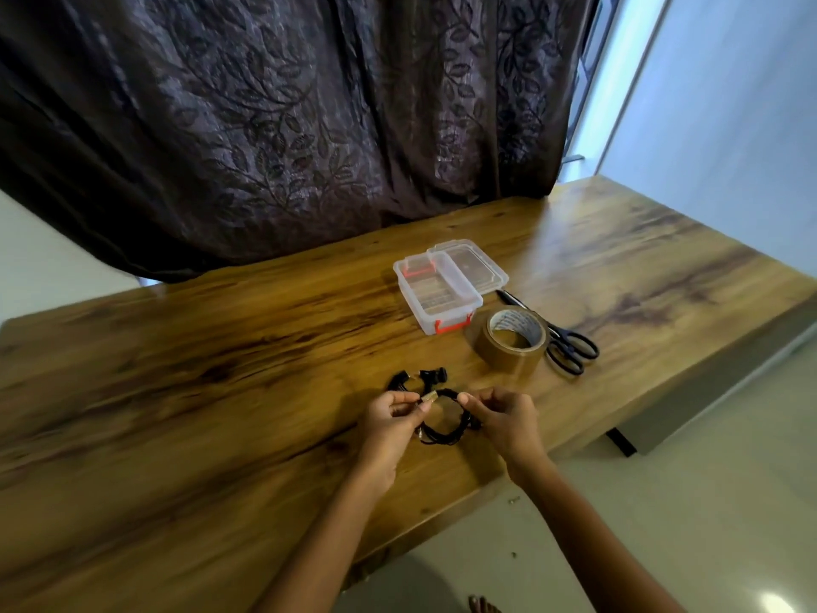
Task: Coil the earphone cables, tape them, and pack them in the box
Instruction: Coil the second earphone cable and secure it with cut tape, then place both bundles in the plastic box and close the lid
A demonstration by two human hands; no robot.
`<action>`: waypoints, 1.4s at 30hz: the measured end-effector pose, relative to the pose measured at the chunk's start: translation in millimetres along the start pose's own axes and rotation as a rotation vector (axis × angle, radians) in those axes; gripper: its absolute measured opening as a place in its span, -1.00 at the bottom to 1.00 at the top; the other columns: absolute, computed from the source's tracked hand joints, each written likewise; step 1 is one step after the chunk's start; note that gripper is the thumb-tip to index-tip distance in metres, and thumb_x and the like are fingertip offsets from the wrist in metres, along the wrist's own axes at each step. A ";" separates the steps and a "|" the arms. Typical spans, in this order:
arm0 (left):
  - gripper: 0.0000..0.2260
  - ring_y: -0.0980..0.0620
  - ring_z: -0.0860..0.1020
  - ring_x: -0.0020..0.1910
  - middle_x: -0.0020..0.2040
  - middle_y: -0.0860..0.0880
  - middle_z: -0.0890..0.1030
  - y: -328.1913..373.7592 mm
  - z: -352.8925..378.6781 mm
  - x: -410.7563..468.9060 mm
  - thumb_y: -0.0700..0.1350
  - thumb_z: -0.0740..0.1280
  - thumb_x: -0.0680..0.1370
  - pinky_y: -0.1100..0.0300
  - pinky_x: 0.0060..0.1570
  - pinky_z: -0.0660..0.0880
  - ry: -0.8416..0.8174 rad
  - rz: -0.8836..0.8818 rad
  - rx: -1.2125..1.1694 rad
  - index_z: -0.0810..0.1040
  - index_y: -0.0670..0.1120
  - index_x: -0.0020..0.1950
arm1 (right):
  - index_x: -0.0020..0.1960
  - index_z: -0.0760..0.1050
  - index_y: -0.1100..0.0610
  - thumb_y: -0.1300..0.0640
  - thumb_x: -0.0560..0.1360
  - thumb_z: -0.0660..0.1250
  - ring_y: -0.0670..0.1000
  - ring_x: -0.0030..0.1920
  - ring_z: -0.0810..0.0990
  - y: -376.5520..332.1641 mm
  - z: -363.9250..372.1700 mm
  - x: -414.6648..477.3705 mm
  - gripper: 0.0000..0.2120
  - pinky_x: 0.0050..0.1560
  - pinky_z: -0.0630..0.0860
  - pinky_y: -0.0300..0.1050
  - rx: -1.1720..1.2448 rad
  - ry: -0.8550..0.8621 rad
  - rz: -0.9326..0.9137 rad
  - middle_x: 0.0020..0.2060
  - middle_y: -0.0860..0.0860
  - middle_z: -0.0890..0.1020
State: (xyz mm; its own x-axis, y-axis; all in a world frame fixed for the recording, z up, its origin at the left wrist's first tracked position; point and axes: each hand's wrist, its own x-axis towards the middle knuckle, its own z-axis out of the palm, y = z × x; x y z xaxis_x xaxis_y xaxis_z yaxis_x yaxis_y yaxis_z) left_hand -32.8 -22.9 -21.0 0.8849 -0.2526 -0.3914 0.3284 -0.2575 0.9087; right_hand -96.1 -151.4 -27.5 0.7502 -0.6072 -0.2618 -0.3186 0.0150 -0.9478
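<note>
The left hand (389, 418) pinches a strip of brown tape (429, 396) against the top of the coiled earphone cable (444, 431), which is held just above the wooden table (221, 369). The right hand (504, 418) pinches the coil's other side. Just behind them a second earphone bundle (420, 376) lies on the table; whether it is taped is too small to tell. Taping looks under way and packing has not begun. Farther right, the clear plastic box (442, 323) stands open with no earphones visible inside, its lid (475, 263) touching it. Beyond are the tape roll (510, 342) and scissors (570, 342).
</note>
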 end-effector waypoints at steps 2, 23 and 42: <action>-0.81 0.05 0.55 -0.01 0.07 -0.07 0.60 -4.0 6.1 1.4 -0.23 0.34 0.51 0.26 -0.09 0.50 0.000 0.028 0.075 0.54 -0.13 0.12 | -0.11 0.60 0.13 0.15 0.44 0.38 0.03 -0.12 0.63 5.3 -4.0 2.2 -0.94 -0.22 0.55 -0.20 -0.039 0.019 0.010 -0.16 0.08 0.66; -0.91 0.12 0.55 -0.23 -0.10 -0.07 0.64 -6.6 22.9 11.1 -0.14 0.34 0.51 0.43 -0.45 0.43 0.191 0.333 0.462 0.59 -0.15 -0.07 | 0.11 0.54 0.12 0.07 0.55 0.22 -0.17 -0.17 0.56 5.0 -13.4 6.6 -0.78 -0.26 0.49 -0.36 -0.296 0.063 -0.113 -0.14 -0.08 0.59; -0.67 -0.07 0.52 0.21 0.27 -0.15 0.52 63.9 51.2 106.1 -0.15 0.25 0.57 0.22 0.00 0.41 0.213 0.133 0.190 0.42 -0.18 0.32 | 0.34 0.39 0.14 0.08 0.62 0.04 0.17 0.50 0.03 -53.9 -12.6 137.1 -0.65 0.42 -0.30 0.22 -1.098 -0.044 -0.528 0.37 0.09 0.41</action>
State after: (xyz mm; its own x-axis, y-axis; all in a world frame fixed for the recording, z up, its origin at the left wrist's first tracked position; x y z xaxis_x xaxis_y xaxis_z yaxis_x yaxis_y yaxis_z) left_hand 65.2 -113.9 -11.8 0.9718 -0.1004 -0.2133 0.1549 -0.4102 0.8988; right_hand 16.6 -245.4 -10.1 0.9478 -0.3080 0.0829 -0.2733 -0.9182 -0.2867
